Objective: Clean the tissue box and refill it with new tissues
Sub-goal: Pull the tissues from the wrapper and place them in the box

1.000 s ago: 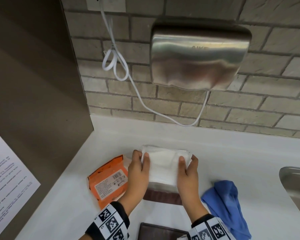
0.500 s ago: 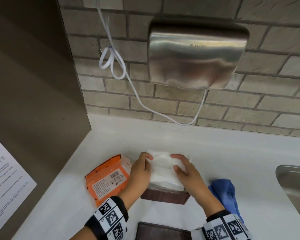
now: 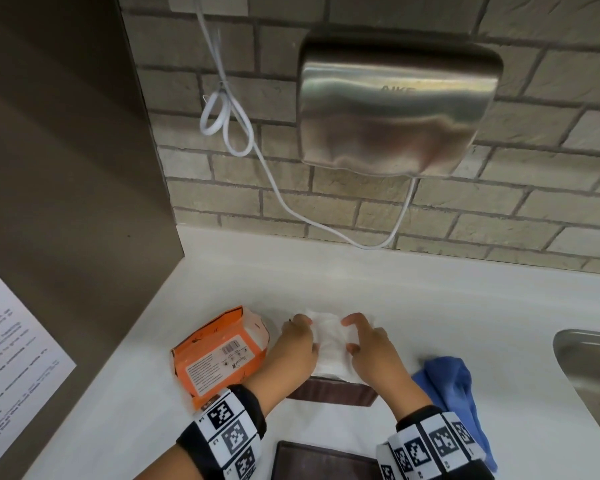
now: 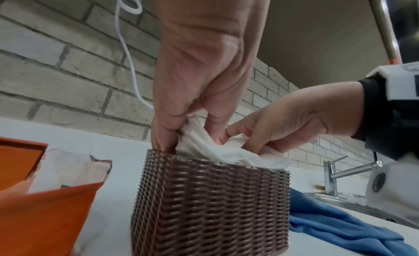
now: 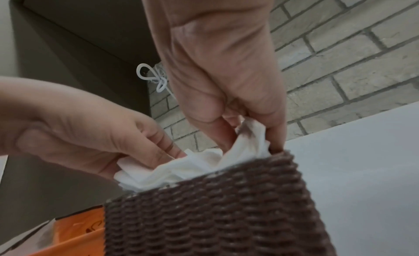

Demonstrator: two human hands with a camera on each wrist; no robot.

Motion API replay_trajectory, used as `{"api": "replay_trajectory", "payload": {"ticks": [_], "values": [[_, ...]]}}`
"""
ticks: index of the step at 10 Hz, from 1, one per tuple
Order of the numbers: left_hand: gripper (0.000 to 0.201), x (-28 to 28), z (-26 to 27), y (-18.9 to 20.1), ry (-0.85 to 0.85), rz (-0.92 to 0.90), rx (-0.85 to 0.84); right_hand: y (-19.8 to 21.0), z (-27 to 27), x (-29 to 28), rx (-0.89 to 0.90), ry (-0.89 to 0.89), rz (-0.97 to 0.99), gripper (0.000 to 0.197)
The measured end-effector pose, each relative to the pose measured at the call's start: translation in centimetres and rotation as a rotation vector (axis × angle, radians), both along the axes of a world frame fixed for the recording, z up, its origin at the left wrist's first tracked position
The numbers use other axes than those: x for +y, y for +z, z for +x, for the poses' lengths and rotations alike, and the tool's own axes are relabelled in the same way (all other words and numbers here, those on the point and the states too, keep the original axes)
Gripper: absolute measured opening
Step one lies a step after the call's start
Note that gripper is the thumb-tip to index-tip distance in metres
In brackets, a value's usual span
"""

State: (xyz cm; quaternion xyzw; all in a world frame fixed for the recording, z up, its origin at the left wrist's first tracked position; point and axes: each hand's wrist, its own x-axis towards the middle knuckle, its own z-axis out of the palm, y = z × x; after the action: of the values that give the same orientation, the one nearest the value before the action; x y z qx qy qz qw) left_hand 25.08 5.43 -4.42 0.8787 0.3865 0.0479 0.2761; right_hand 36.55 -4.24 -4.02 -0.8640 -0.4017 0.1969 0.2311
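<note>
The white bench point(image 3: 430, 306) carries everything, and the brown woven tissue box point(image 4: 211, 202) standing in its middle serves as the landmark. Compared with a second ago, when both hands held the white tissue stack point(image 3: 329, 348) by its sides above the box, the stack has sunk into the open top and its upper sheets are crumpled. That suggests the refill step is nearly done, with only seating the stack and closing the box left; the dark flat piece point(image 3: 326, 462) nearer the person than the box may be its lid.

The left hand point(image 3: 297, 344) sits at the box's left end, fingers pointing down and pinching a fold of tissue against the rim. The right hand point(image 3: 371, 351), at the right end, has curled fingers pushing and pinching the tissue down.

Left of the box lies the opened orange tissue pack point(image 3: 219, 355), showing a barcode and fine print too small to read. Right of it lies a blue cloth point(image 3: 454, 389). On the wall behind the box, the steel hand dryer point(image 3: 395, 109) bears faint letters, seemingly "AIKE".
</note>
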Motion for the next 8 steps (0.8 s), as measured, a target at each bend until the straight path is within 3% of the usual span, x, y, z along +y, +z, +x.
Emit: {"api": "replay_trajectory", "payload": {"ticks": [3,4,5,7,8], "values": [[0.04,-0.5,-0.1,0.9,-0.106,0.01,0.212,0.5,-0.8,1.3,-0.095,0.032,-0.225,0.047],[0.043,-1.1,-0.2,1.2,-0.133,0.01,0.253,0.3,-1.5,1.5,-0.176,0.004,-0.284,0.055],[0.046,-1.6,-0.1,1.0,-0.135,0.069,0.289,-0.3,-2.4,1.8,-0.346,0.083,-0.436,0.058],[0.047,-2.2,0.1,-0.1,-0.185,0.396,0.481,0.2,-2.5,1.1,-0.51,0.026,-0.391,0.065],[0.058,-1.4,-0.3,-0.9,-0.214,0.415,0.348,0.5,-1.7,0.4,-0.521,0.082,-0.222,0.072]]}}
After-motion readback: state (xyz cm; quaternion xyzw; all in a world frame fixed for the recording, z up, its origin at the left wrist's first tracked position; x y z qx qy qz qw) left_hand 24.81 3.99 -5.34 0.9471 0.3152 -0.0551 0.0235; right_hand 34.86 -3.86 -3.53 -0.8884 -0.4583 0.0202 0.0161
